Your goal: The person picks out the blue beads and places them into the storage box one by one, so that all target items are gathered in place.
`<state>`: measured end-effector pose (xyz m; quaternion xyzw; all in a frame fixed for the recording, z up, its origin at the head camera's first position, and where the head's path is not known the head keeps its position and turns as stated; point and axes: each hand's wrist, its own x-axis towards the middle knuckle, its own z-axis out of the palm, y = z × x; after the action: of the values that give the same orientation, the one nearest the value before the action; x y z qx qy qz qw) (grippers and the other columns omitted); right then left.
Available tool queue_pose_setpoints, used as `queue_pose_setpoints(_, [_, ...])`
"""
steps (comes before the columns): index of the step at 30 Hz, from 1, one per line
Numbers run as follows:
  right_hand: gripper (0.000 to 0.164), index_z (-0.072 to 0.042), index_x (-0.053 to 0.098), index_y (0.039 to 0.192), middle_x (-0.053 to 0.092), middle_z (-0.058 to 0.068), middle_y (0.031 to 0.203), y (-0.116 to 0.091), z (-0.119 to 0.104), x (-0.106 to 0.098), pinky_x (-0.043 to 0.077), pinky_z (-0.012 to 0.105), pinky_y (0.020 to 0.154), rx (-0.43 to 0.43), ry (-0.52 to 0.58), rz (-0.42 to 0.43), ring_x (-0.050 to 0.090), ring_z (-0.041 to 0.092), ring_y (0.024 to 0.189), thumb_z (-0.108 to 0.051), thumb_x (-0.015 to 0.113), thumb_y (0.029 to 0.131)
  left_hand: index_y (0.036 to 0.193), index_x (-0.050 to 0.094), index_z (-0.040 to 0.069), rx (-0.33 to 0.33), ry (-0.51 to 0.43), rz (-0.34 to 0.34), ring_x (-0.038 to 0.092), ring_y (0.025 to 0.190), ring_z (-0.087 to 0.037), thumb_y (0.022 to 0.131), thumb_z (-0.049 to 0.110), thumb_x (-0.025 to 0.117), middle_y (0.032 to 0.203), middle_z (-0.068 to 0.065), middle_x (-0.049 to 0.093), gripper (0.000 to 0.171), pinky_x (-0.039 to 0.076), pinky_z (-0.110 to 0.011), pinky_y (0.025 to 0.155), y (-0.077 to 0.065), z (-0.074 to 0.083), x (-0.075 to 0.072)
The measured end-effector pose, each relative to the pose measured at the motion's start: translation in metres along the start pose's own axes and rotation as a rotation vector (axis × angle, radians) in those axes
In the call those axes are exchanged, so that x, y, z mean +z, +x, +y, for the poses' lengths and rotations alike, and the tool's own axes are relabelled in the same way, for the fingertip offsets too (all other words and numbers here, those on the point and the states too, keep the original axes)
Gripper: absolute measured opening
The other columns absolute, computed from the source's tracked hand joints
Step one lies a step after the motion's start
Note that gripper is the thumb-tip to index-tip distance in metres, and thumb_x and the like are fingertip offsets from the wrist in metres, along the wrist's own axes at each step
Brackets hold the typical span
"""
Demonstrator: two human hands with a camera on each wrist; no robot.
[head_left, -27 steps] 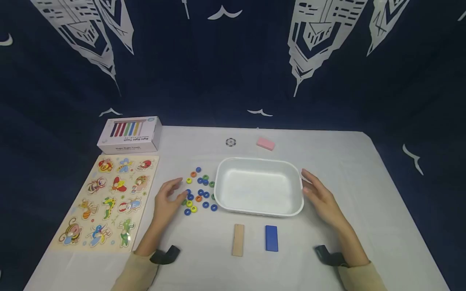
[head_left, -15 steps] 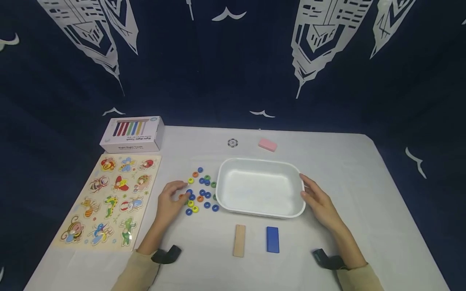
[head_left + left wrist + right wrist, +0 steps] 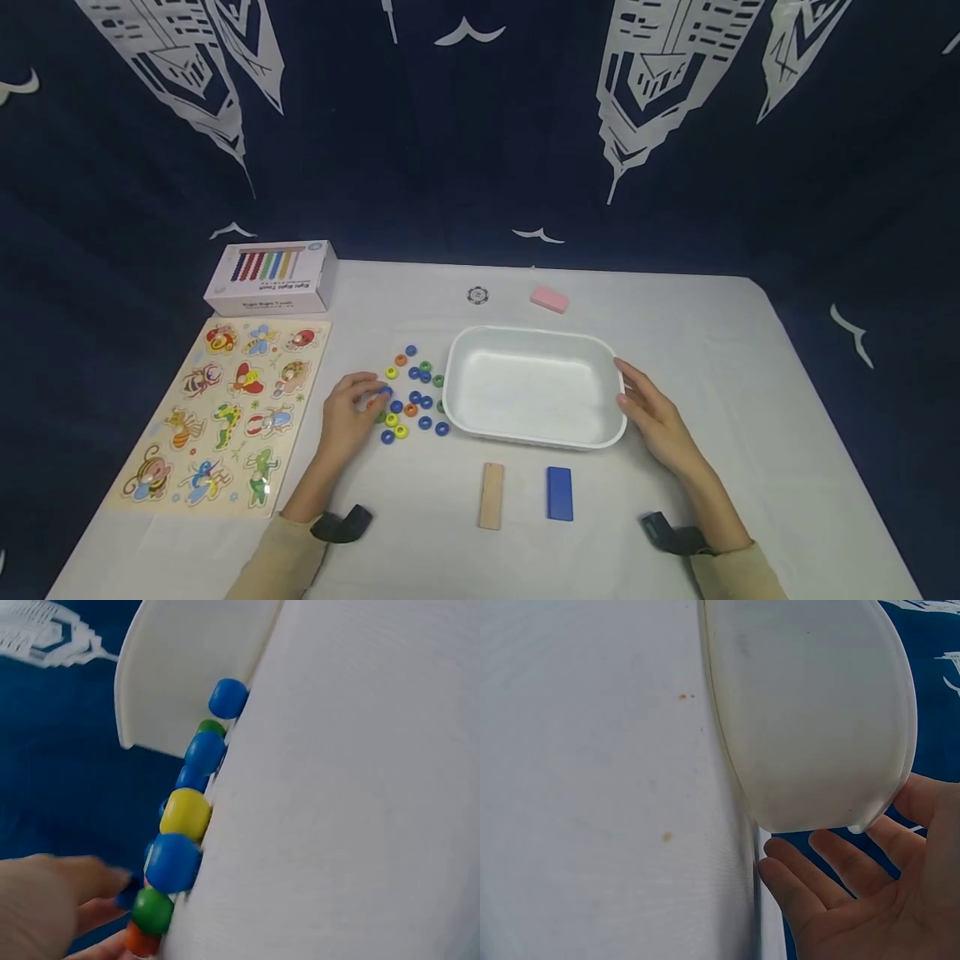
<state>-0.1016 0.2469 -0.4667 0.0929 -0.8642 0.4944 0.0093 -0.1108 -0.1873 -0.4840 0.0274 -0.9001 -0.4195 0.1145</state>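
My left hand pinches a blue bead at the left edge of the scattered beads. In the left wrist view, that blue bead is dark and partly hidden by the fingertips, beside a green bead and an orange bead. At the right end of the white tray, my right hand holds the rim, thumb over the edge and fingers outside. The right wrist view has the tray's end wall above loosely bent fingers. No beads lie in the tray.
Several beads lie left of the tray. A wooden block and a blue block lie in front of it; a pink block and a chip lie behind. The puzzle board and a box stand left.
My left fingers have closed together on a blue bead and lifted it slightly away from the others. The right hand has moved in onto the tray's rim.
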Motion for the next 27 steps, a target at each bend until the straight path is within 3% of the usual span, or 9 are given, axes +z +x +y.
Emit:
queue_pose_setpoints(5, [0.050, -0.023, 0.031, 0.138, 0.033, 0.010, 0.141, 0.000, 0.000, 0.000, 0.038, 0.006, 0.083, -0.008, -0.011, -0.002, 0.045, 0.034, 0.118, -0.017, 0.049, 0.091, 0.098, 0.066, 0.014, 0.070, -0.101, 0.114, 0.055, 0.092, -0.014, 0.079, 0.021, 0.066, 0.101, -0.001, 0.064, 0.020, 0.045, -0.030, 0.078, 0.007, 0.032, -0.014])
queue_pose_setpoints(7, [0.050, -0.024, 0.031, 0.137, 0.033, 0.009, 0.141, 0.000, 0.000, 0.000, 0.037, 0.006, 0.083, -0.005, -0.014, -0.001, 0.044, 0.033, 0.118, -0.018, 0.048, 0.091, 0.099, 0.066, 0.014, 0.102, -0.187, 0.106, 0.057, 0.087, -0.012, 0.080, 0.022, 0.065, 0.097, -0.002, 0.066, 0.021, 0.047, -0.027, 0.074, 0.011, 0.053, -0.014])
queue_pose_setpoints(10, [0.049, -0.025, 0.031, 0.137, 0.033, 0.008, 0.141, 0.000, 0.000, 0.000, 0.036, 0.005, 0.083, 0.006, -0.013, 0.000, 0.044, 0.032, 0.119, -0.020, 0.048, 0.091, 0.102, 0.064, 0.011, 0.164, -0.308, 0.051, 0.059, 0.084, -0.013, 0.078, 0.019, 0.067, 0.094, -0.004, 0.067, 0.025, 0.049, -0.026, 0.072, 0.017, 0.086, -0.002])
queue_pose_setpoints(14, [0.049, -0.028, 0.031, 0.137, 0.033, 0.007, 0.141, 0.001, 0.000, 0.000, 0.036, 0.005, 0.083, 0.025, -0.015, -0.002, 0.043, 0.031, 0.120, -0.021, 0.048, 0.091, 0.101, 0.064, 0.009, 0.222, -0.394, -0.038, 0.059, 0.082, -0.014, 0.073, 0.010, 0.070, 0.093, -0.004, 0.065, 0.028, 0.051, -0.026, 0.072, 0.025, 0.126, 0.032])
queue_pose_setpoints(17, [0.049, -0.028, 0.031, 0.137, 0.033, 0.007, 0.141, 0.003, 0.000, 0.000, 0.036, 0.006, 0.084, 0.030, -0.016, -0.002, 0.043, 0.030, 0.120, -0.021, 0.048, 0.091, 0.096, 0.066, 0.012, 0.235, -0.377, -0.144, 0.058, 0.078, -0.011, 0.071, 0.010, 0.071, 0.089, -0.001, 0.064, 0.026, 0.050, -0.022, 0.068, 0.030, 0.143, 0.065])
queue_pose_setpoints(22, [0.049, -0.025, 0.030, 0.138, 0.034, 0.010, 0.140, 0.002, 0.001, 0.002, 0.043, 0.026, 0.090, 0.025, -0.023, -0.005, 0.044, 0.032, 0.119, -0.022, 0.046, 0.092, 0.090, 0.069, 0.014, 0.232, -0.291, -0.350, 0.053, 0.065, -0.006, 0.068, 0.010, 0.074, 0.081, 0.002, 0.062, 0.024, 0.045, -0.017, 0.057, 0.037, 0.150, 0.117])
queue_pose_setpoints(25, [0.049, -0.023, 0.030, 0.138, 0.035, 0.013, 0.140, 0.002, 0.002, 0.003, 0.041, 0.039, 0.090, 0.018, -0.034, -0.001, 0.044, 0.034, 0.118, -0.022, 0.045, 0.092, 0.087, 0.069, 0.015, 0.195, -0.259, -0.457, 0.051, 0.062, -0.005, 0.066, 0.008, 0.074, 0.076, 0.003, 0.061, 0.023, 0.043, -0.017, 0.054, 0.039, 0.152, 0.140])
queue_pose_setpoints(27, [0.049, -0.023, 0.030, 0.138, 0.035, 0.013, 0.139, 0.002, 0.002, 0.002, 0.042, 0.039, 0.090, 0.017, -0.034, 0.005, 0.044, 0.034, 0.118, -0.021, 0.046, 0.092, 0.085, 0.069, 0.015, 0.172, -0.253, -0.521, 0.051, 0.062, -0.005, 0.065, 0.007, 0.074, 0.074, 0.003, 0.060, 0.022, 0.044, -0.017, 0.056, 0.039, 0.155, 0.150])
